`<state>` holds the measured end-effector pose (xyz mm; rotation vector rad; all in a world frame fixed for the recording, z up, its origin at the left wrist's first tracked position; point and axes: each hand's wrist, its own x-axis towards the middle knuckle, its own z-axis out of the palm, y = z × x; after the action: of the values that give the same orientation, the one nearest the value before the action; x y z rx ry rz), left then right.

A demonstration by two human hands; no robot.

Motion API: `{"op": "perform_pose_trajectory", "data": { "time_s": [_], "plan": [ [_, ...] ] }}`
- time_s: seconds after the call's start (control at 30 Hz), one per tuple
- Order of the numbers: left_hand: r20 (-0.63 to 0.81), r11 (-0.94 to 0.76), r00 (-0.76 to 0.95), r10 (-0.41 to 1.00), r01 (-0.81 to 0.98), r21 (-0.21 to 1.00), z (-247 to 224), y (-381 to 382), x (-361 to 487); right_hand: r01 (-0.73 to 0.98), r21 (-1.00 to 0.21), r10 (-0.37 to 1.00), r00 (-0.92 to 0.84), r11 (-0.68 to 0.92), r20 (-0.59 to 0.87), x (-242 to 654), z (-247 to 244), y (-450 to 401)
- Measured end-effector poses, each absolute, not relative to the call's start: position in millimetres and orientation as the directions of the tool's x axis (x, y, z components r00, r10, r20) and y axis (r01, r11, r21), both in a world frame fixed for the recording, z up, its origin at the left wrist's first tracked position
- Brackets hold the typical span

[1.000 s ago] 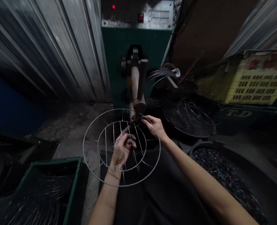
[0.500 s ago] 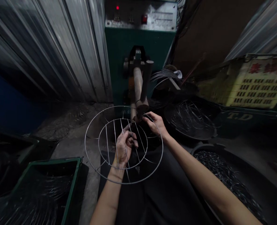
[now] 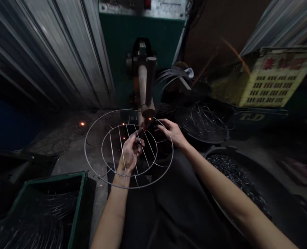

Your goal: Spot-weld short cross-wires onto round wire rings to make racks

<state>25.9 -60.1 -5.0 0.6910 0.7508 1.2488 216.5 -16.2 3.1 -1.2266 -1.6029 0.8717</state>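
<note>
A round wire rack point(image 3: 112, 150), with two rings and several parallel bars, lies roughly level under the electrode arm point(image 3: 143, 84) of a green spot welder point(image 3: 117, 41). My left hand point(image 3: 129, 154) reaches up beneath the bars, its fingers curled and its thumb and forefinger closed on the rack's inner part near the electrode tip point(image 3: 144, 125). My right hand point(image 3: 172, 131) is at the outer ring's far right, fingers loosely bent and apart. I see nothing held in it. Orange sparks point(image 3: 82, 123) fly around the rack's far side.
To the right stand a black tub point(image 3: 246, 221) of short metal pieces, a dark basin point(image 3: 207, 140) of loose wire and a yellow crate point(image 3: 270, 81). A green-rimmed bin point(image 3: 81, 197) of bent wires is at lower left. Corrugated metal point(image 3: 83, 52) rises behind.
Sparks have appeared at the electrode and over the floor. My right fingers have drawn back and opened from beside the electrode tip. The whole view has shifted, with the machine now further left and higher.
</note>
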Motion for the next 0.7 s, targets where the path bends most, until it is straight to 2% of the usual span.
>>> {"op": "perform_pose_trajectory", "data": {
  "time_s": [0.13,0.27,0.4,0.7],
  "plan": [
    [-0.121,0.162,0.11,0.987,-0.564,0.81,-6,-64,31,0.406,-0.887,0.973,-0.16,0.22,0.168,235,10,-57],
    [-0.089,0.08,0.015,0.996,-0.581,0.81,-6,-67,36,0.404,-0.876,0.964,-0.147,0.263,0.221,225,11,-63],
    [-0.019,-0.019,-0.06,0.998,-0.571,0.821,-5,-65,32,0.364,-0.899,0.97,-0.115,0.242,0.214,212,11,-50],
    [0.027,-0.108,-0.151,0.988,-0.56,0.821,-11,-49,32,0.371,-0.879,0.943,0.027,0.3,0.333,192,2,-23]
  ]
}}
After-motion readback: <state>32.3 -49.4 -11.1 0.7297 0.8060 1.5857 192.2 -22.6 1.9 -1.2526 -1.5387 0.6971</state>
